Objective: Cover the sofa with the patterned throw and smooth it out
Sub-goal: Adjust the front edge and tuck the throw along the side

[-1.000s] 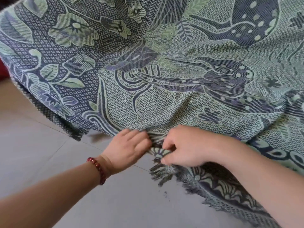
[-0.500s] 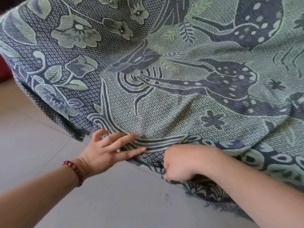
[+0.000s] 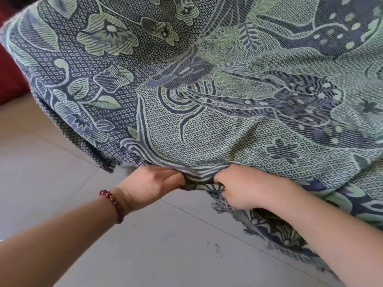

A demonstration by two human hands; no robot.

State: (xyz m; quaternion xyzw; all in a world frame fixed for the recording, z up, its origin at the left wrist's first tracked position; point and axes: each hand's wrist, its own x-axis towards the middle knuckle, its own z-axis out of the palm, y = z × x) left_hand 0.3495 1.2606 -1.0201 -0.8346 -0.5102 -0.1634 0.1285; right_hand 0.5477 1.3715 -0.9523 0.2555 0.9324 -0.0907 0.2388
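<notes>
The left hand [image 3: 153, 181], spread flat half a second ago, has closed on the near hem of the patterned throw [image 3: 207, 121], just left of the right hand [image 3: 242, 188], which grips the same bunched hem. The throw drapes over the red sofa [image 3: 8, 75], filling the far view, its fringe hanging over the grey floor [image 3: 145, 245].

Top and right of throw [image 3: 207, 125] off-frame
</notes>
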